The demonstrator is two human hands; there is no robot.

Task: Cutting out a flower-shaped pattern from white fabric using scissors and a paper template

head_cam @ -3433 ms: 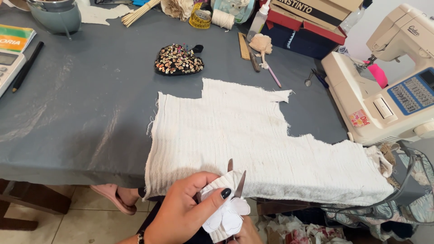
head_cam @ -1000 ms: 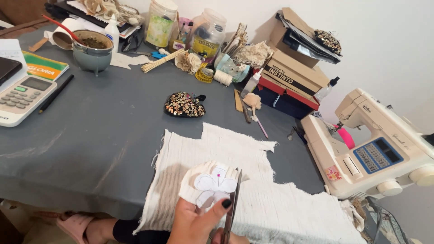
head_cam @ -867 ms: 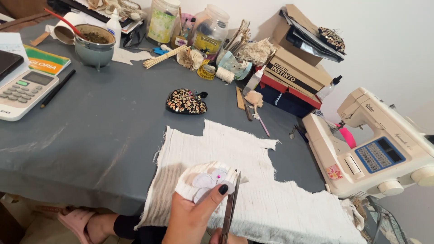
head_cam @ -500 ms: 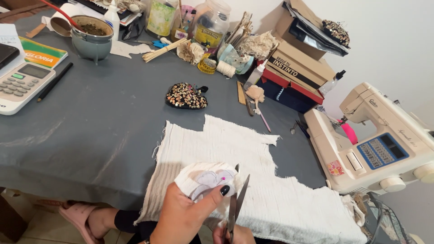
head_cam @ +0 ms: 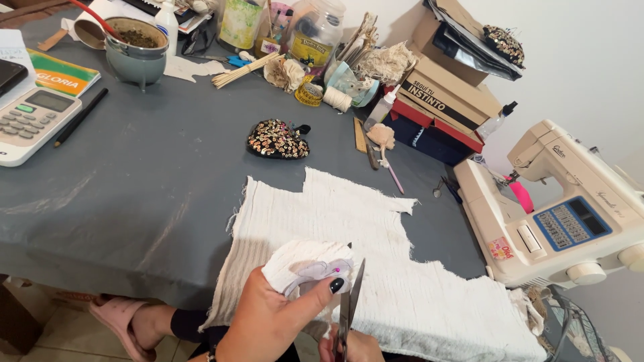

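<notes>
My left hand (head_cam: 275, 322) grips a small folded piece of white ribbed fabric (head_cam: 305, 263), thumb pressed over a pale pattern piece pinned on it. My right hand (head_cam: 352, 346) is mostly below the frame edge and holds scissors (head_cam: 350, 305), blades pointing up and slightly parted beside the fabric piece's right edge. Both hands hover over a large sheet of white ribbed fabric (head_cam: 376, 268) spread over the near edge of the grey table (head_cam: 134, 194).
A white sewing machine (head_cam: 570, 214) stands at the right. A beaded heart-shaped pincushion (head_cam: 276, 139) lies mid-table. A calculator (head_cam: 30, 124) and pencil (head_cam: 80, 117) sit at left, a grey pot (head_cam: 136, 52) behind. Jars, thread, sticks and stacked boxes (head_cam: 443, 100) crowd the back.
My left hand has folded and turned the small fabric piece, hiding most of the pattern. The scissors now stand upright at its right edge. The view has shifted closer to the table.
</notes>
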